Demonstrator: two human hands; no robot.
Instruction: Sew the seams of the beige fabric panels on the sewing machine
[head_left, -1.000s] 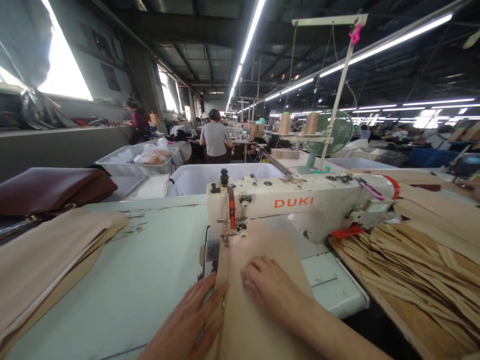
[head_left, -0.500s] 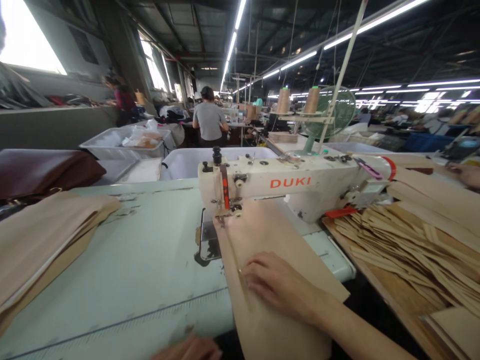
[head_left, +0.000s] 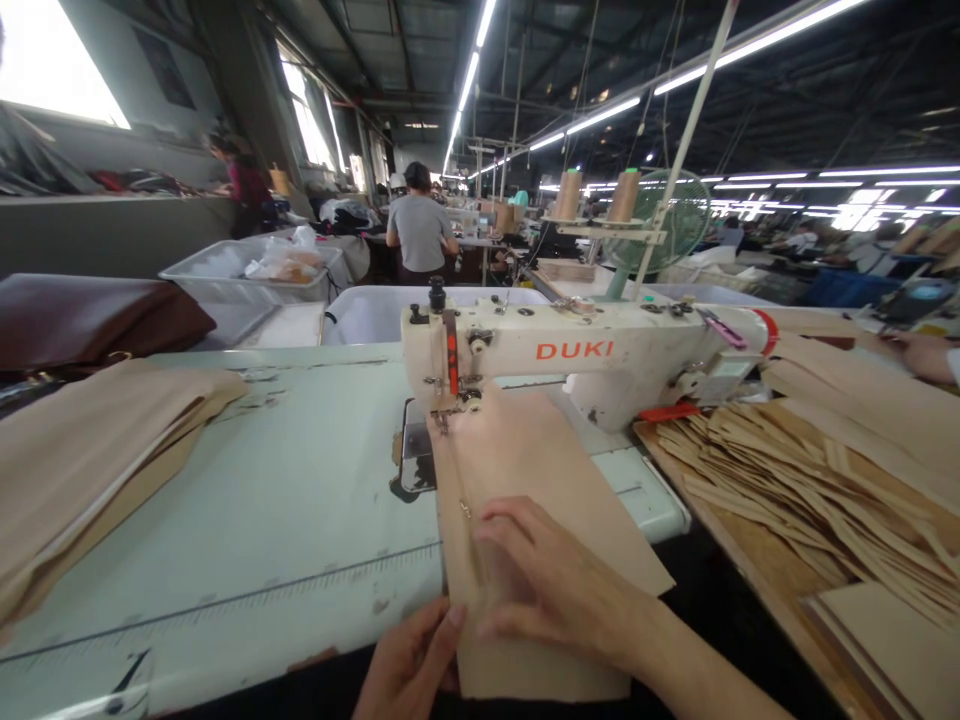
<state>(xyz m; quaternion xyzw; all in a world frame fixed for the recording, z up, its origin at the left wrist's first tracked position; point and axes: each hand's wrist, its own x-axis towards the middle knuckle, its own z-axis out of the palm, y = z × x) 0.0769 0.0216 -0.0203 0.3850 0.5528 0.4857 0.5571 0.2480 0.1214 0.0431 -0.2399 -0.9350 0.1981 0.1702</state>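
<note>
A tan panel of leather-like material (head_left: 525, 440) lies under the presser foot of a white sewing machine (head_left: 510, 345) marked DUKI. Along its left side runs a narrow strip with a small shiny metal piece (head_left: 465, 509), which looks like a zipper pull. My left hand (head_left: 416, 650) pinches the panel's left edge near the table's front, thumb on top. Over the panel rests my right hand (head_left: 559, 590), its thumb and fingers apart, the fingertips just right of the strip. Part of the panel beneath that hand is hidden.
Stacked tan panels (head_left: 97, 450) lie on the table's left, beside a brown leather item (head_left: 97, 320). Many tan strips (head_left: 787, 490) cover a wooden board at right. White bins (head_left: 247, 270) and thread cones (head_left: 568, 195) stand behind. A person in grey (head_left: 418, 230) works farther back; another person's hand (head_left: 930, 352) is at far right.
My left hand has come up from the bottom edge and taken hold of the panel's left edge. My right hand's thumb has spread from its fingers, exposing the metal piece.
</note>
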